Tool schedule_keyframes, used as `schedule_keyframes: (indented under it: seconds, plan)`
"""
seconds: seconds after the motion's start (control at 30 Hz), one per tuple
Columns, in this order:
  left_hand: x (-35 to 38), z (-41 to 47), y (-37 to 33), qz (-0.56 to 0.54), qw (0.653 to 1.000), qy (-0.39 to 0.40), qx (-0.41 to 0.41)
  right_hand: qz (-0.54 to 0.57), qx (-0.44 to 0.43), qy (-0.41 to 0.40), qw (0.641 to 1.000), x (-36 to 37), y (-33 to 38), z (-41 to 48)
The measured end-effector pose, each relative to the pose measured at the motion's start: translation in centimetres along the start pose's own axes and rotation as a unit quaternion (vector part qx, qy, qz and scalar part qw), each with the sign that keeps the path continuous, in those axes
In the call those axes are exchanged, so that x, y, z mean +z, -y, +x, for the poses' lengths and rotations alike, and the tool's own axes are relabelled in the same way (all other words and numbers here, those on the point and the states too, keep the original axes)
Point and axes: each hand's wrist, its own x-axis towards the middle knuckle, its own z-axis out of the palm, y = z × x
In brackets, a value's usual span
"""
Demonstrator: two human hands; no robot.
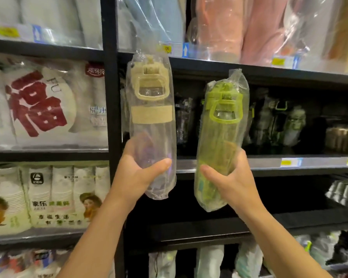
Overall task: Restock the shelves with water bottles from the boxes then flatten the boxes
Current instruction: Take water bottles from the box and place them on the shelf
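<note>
Our left hand (137,174) grips the bagged clear plastic bottle with beige lid (151,121), our right hand (232,185) the bagged green plastic bottle (219,141). Both stand upright just before the silver shelf rail (269,162), neither hand clearly nearer.

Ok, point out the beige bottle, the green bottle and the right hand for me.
beige bottle (152,114), head view, on its beige band.
green bottle (217,141), head view, on its wrapped green body.
right hand (233,185), head view, on the back of the hand.
</note>
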Motion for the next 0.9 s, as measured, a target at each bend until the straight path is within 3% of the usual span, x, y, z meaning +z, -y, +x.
schedule_keyframes:
  seconds: [0.2, 0.47, 0.73, 0.8, 0.9]
  plan:
    - [1.0, 7.9, 1.8, 0.052, 0.998, 0.004, -0.038, -0.022, -0.017, 0.008, 1.0, 2.1, -2.6, 8.3]
    - [2.5, 16.4, 6.2, 0.181, 0.979, -0.069, -0.06, 0.001, 0.016, 0.063, 0.998, 4.8, -7.9, 18.0]
    - [3.1, 22.9, 11.1, 0.268, 0.947, -0.126, -0.124, -0.041, 0.121, 0.142, 0.982, 8.4, -14.0, 26.5]
    - [3.2, 24.5, 12.0, 0.283, 0.935, -0.14, -0.159, -0.019, 0.088, 0.157, 0.984, 9.4, -15.2, 28.2]
    - [3.1, 26.8, 12.8, 0.275, 0.948, -0.121, -0.11, -0.003, 0.047, 0.164, 0.985, 10.9, -16.4, 30.2]
